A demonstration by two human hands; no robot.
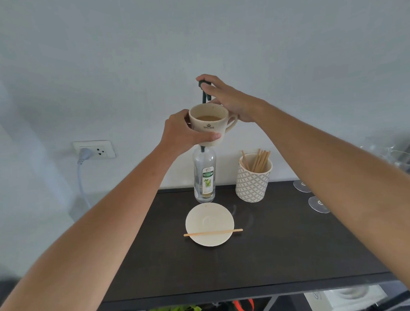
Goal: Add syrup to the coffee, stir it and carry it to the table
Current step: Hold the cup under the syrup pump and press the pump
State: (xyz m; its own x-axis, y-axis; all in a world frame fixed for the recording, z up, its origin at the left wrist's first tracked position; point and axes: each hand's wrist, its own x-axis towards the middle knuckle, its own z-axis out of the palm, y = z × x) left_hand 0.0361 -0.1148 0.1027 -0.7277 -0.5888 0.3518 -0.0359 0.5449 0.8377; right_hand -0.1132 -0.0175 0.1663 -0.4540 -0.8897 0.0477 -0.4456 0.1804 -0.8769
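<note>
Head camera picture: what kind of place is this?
Probably a small coffee corner at home or in an office: a syrup bottle with a pump, a holder of wooden stirrers, and a saucer on a dark counter.

Cream cup (209, 124) of coffee held beneath syrup bottle's (204, 176) pump (204, 91).

Left hand (182, 132) holds cup (209, 125) under pump (205, 90); right hand (229, 101) presses.
</note>
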